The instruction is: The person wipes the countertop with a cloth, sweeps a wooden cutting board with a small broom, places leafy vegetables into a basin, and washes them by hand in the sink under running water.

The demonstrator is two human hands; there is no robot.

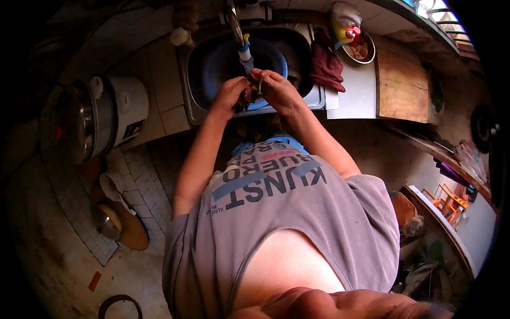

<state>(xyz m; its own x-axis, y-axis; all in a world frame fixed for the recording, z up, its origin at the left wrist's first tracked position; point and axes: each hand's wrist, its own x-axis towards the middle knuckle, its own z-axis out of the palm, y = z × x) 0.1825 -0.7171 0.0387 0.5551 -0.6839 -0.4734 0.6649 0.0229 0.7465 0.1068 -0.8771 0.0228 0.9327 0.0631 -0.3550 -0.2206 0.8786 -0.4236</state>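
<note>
My left hand (231, 94) and my right hand (280, 92) are close together over the front of a blue basin (280, 59) in the sink. Between them is a leafy green vegetable (260, 87), with a thin green stem at my right fingers and darker leaves hanging below my left. The fingers of both hands are closed on it. Just beyond my fingertips, the faucet (234, 22) ends in a white and blue nozzle (245, 55). My hands hide part of the basin, and its contents are too dark to make out.
Right of the sink (317, 99) lie a dark red cloth (326, 66), a metal bowl (366, 57) of reddish food, a red-topped pump bottle (348, 33) and a wooden board (402, 86). A large rice cooker (127, 106) stands left. Lower left is a round lid (108, 222).
</note>
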